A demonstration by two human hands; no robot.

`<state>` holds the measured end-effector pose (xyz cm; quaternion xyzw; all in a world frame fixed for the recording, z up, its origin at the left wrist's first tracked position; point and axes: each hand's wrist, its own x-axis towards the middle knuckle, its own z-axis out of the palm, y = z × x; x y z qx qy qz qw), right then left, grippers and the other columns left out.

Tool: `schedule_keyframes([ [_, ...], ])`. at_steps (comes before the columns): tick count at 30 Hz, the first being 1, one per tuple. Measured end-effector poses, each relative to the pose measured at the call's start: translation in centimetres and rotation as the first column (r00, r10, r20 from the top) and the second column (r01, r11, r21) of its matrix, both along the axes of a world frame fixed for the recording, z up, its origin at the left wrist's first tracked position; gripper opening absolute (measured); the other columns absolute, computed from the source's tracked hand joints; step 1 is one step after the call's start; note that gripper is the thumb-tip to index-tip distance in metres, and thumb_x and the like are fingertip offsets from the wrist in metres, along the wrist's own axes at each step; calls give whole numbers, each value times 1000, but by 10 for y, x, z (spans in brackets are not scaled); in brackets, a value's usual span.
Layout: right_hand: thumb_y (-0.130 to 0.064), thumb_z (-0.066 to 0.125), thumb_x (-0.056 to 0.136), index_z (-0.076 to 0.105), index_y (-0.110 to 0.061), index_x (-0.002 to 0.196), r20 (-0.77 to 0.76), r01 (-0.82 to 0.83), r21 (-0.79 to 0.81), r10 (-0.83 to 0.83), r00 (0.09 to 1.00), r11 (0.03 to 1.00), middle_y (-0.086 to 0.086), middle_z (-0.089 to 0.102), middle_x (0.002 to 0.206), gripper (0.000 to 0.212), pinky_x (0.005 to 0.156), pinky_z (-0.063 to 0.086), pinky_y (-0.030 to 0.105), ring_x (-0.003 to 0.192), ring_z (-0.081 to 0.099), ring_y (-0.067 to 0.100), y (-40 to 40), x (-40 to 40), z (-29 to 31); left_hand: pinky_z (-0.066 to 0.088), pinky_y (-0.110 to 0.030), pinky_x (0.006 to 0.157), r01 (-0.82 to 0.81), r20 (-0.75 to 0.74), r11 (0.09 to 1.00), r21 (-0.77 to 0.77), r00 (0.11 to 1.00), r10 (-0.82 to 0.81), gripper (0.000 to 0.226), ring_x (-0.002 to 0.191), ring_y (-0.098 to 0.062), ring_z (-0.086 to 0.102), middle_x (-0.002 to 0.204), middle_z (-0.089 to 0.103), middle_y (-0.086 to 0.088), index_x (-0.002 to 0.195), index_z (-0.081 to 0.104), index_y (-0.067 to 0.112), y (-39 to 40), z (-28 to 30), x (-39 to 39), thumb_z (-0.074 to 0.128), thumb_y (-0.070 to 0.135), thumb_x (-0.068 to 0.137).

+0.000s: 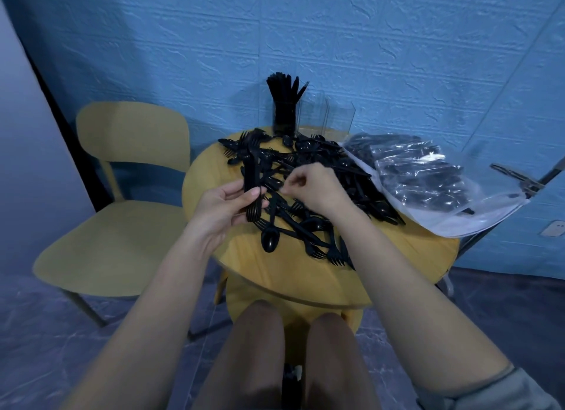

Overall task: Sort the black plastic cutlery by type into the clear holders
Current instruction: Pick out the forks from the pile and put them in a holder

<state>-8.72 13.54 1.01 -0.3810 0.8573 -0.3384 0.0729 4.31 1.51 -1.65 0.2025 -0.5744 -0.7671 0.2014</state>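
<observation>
Head view: gathering matched forks from the mixed pile.

The left hand (227, 204) curls its fingers and thumb round a stacked bundle of forks (252, 192), likely nested so they drop into a holder together; its long axis runs away from the person, tines nearest. The right hand (312, 186), fingers bent, pinches into the loose cutlery pile (305, 195) on the round table (305, 284); what it holds is unclear. The clear holders (305, 110) stand at the far edge, the leftmost filled upright.
</observation>
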Motion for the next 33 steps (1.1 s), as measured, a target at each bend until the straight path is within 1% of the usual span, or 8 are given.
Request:
schedule_keyframes([
  [2,-10,61,89,70,-19,100,-259,-80,217,136,956,973,2,62,106,17,78,51,33,95,60,19,-2,1,-12,58,-22,62,-49,11,998,36,999,49,22,74,-13,72,85,75,1,109,63,7,-4,-6,5,61,5,87],
  [6,-4,51,90,62,-14,122,-400,-282,522,524,752,805,4,46,128,35,71,38,31,112,49,24,-10,1,-26,58,-22,64,-84,26,993,82,996,82,26,75,-13,72,86,75,0,113,62,6,-6,-17,13,61,5,87],
  [12,-5,51,91,64,-6,112,-516,-316,530,595,617,787,6,56,112,25,82,45,36,106,53,25,-11,-11,-37,58,-22,62,-101,31,984,145,995,97,36,76,-14,72,89,74,-3,122,57,1,-6,-23,15,62,5,87],
  [16,-7,55,91,67,-4,110,-485,-377,262,459,745,888,8,63,109,22,89,48,35,103,59,24,-3,-19,-40,58,-23,63,-117,22,982,149,993,115,36,75,-13,72,91,73,-4,123,57,1,-6,-25,16,61,5,88],
  [18,-10,57,92,67,-6,111,-390,-302,69,305,869,951,5,63,110,21,92,47,31,102,59,20,4,-21,-40,59,-24,65,-131,13,980,147,991,130,37,75,-13,72,93,73,-4,124,57,1,-7,-26,17,61,5,88],
  [21,-13,57,94,66,-7,113,-310,-182,-69,152,938,981,3,63,111,22,93,43,21,104,58,15,12,-23,-38,59,-26,68,-140,2,979,149,990,141,39,75,-13,72,93,73,-3,126,56,1,-6,-27,17,62,5,87],
  [27,-12,51,96,62,-5,120,-437,-31,19,36,899,999,9,61,110,27,87,49,36,101,59,25,25,-40,-34,59,-25,66,-119,10,981,152,993,119,41,77,-12,72,93,73,-3,128,54,1,-2,-32,17,62,6,87],
  [33,-16,50,97,65,-13,118,-479,21,210,84,874,978,4,62,113,26,83,47,33,101,60,25,18,-36,-39,59,-24,66,-82,12,989,126,997,81,25,75,-11,71,86,75,1,112,63,9,5,-35,13,61,7,88],
])
